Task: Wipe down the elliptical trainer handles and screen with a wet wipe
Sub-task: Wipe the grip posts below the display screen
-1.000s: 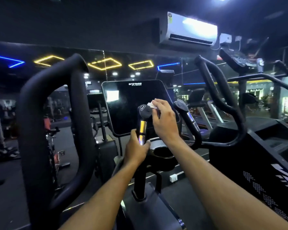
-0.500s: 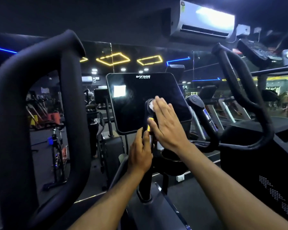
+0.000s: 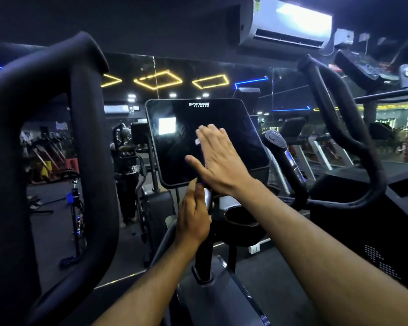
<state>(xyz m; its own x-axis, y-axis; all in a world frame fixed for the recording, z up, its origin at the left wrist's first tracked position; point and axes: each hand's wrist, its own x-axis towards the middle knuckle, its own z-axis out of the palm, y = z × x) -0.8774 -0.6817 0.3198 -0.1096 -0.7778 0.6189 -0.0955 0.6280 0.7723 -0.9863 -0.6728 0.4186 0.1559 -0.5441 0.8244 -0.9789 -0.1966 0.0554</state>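
The elliptical's dark screen [image 3: 174,147] stands at centre, tilted toward me. My right hand [image 3: 219,161] lies flat on it with straight fingers, pressing a white wet wipe [image 3: 197,141] whose edge shows at the fingers' left side. My left hand [image 3: 193,217] is below, its fingers round the left inner handle [image 3: 207,198], which is mostly hidden behind both hands. The right inner handle [image 3: 280,149] stands free beside the screen. The large black moving handles rise at left [image 3: 87,137] and right [image 3: 335,118].
A mirror wall behind the screen reflects a person [image 3: 125,165] and gym bikes. An air conditioner [image 3: 285,22] hangs at upper right. Another black machine [image 3: 375,208] stands close on the right. A cup holder [image 3: 238,212] sits below the screen.
My right hand has gone from the top of the left inner handle up onto the screen, flattening with the wipe under it. The view has drawn closer. My left hand has stayed on the handle.
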